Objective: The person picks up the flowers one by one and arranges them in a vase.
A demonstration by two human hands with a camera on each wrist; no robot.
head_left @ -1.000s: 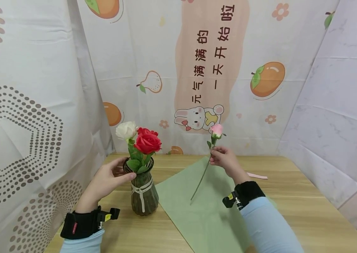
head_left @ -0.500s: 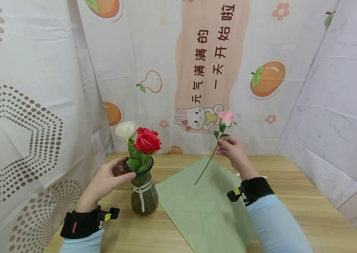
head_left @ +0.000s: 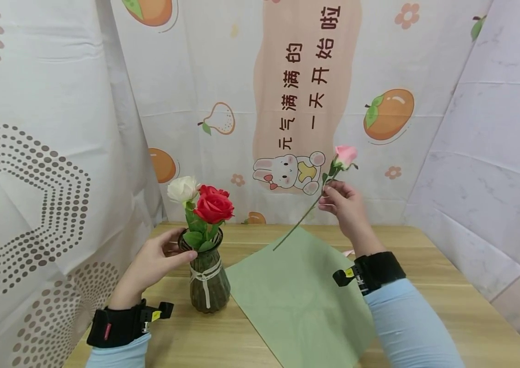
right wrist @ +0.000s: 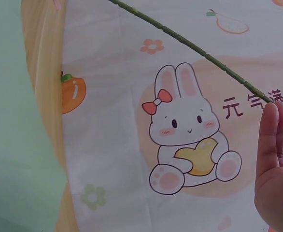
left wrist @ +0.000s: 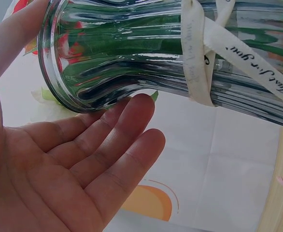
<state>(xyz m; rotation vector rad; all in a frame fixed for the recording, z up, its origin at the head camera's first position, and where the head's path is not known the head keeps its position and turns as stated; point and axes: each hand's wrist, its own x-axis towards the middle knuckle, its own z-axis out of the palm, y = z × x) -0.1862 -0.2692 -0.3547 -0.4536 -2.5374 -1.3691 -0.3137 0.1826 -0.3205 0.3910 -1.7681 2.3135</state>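
A ribbed dark glass vase (head_left: 210, 286) with a pale ribbon tied round it stands upright on the table's left side. It holds a red rose (head_left: 214, 204) and a white flower (head_left: 183, 189). My left hand (head_left: 151, 263) holds the vase's neck, thumb in front and fingers at the far side; the left wrist view shows the printed ribbon (left wrist: 196, 53) close up. Raised above the table, my right hand (head_left: 346, 207) pinches a pink artificial rose (head_left: 345, 156) just below its leaves. Its green stem (right wrist: 190, 44) slants down to the left, free of the vase.
A light green sheet (head_left: 301, 296) lies across the middle of the wooden table (head_left: 430, 301). Part of a pink strip (head_left: 348, 253) shows beside my right forearm. Printed curtains (head_left: 223, 66) hang behind the table and along both sides.
My right hand has risen and shifted right with the pink rose, whose stem now tilts more and is lifted higher. The left hand and vase stay put.
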